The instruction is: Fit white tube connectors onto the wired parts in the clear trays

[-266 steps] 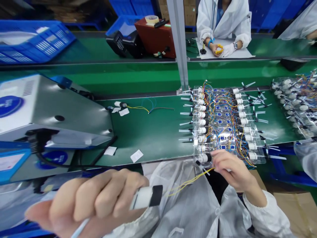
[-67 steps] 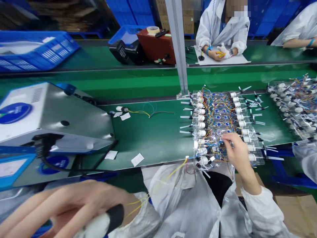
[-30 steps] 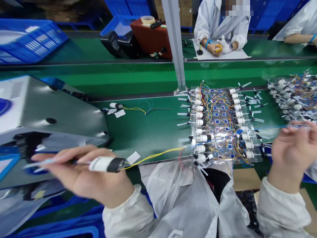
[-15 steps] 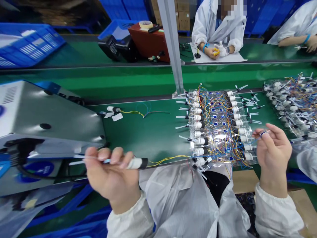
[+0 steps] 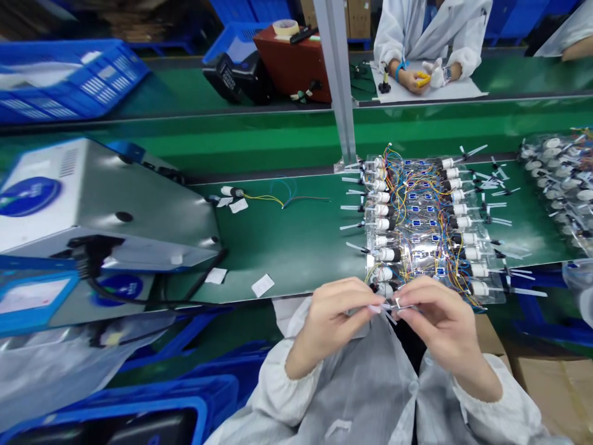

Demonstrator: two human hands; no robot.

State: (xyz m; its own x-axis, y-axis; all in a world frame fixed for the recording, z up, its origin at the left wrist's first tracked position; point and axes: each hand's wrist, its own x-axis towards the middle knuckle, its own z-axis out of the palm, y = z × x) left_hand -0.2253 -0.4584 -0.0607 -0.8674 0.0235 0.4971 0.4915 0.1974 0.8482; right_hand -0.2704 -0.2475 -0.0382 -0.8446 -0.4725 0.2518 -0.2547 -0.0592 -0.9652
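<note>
My left hand (image 5: 334,312) and my right hand (image 5: 440,321) meet at the near edge of the green table, fingertips pinched together on a small white-and-black wired part (image 5: 389,298). Just beyond them lies a clear tray (image 5: 498,295) packed with several white-and-black cylinder parts (image 5: 388,254) joined by yellow, blue and red wires. The part between my fingers is mostly hidden by them. Both sleeves are white.
A grey and blue machine (image 5: 92,216) stands at the left with a black cable. One loose wired part (image 5: 231,192) and white paper slips (image 5: 262,285) lie on the green mat. A second tray (image 5: 563,185) sits at right. A metal post (image 5: 340,80) rises behind; another person (image 5: 430,37) sits opposite.
My left hand came in from the left with the part and my right hand came in from the right; they now meet in front of the tray. The view shifted right.
</note>
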